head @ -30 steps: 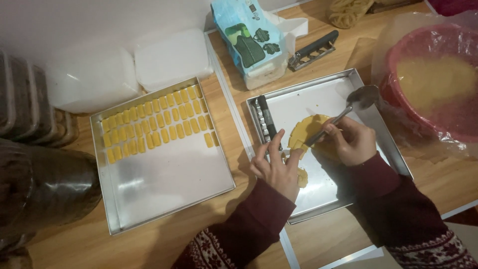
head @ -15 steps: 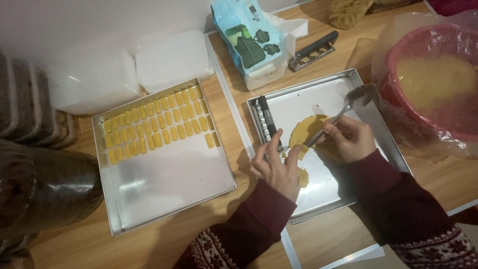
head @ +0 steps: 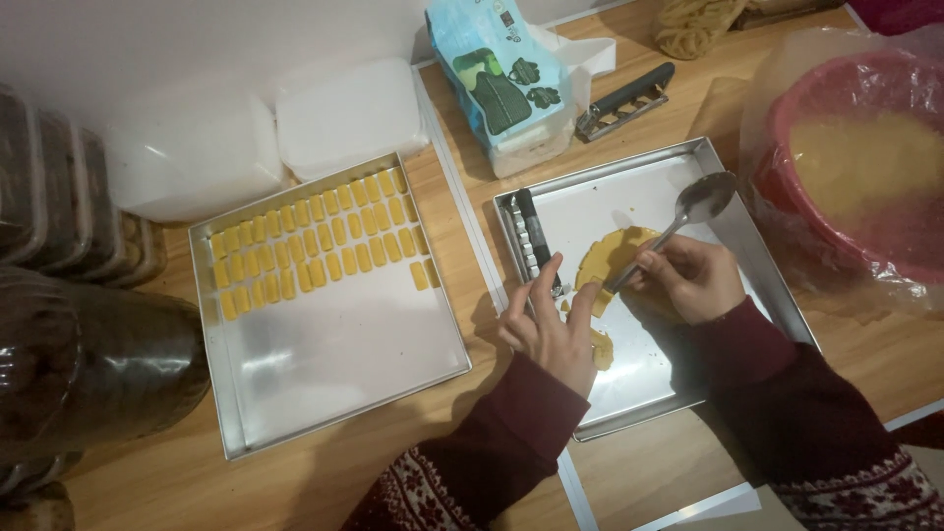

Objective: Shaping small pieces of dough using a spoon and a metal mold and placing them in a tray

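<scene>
Two metal trays are seen on the wooden table. On the left tray [head: 324, 364], small yellow dough pieces [head: 315, 246] are laid in four rows near the far edge, with one piece set apart. Over the right tray [head: 757, 265], the left hand [head: 551, 329] is held palm down with fingers spread, nothing gripped, its fingertips at a flattened yellow dough patch [head: 615, 261]. The right hand [head: 693, 280] is clamped on the handle of one metal spoon [head: 688, 211], tilted, its handle end meeting the dough. One red bowl [head: 865, 162] of yellow dough stands at far right.
</scene>
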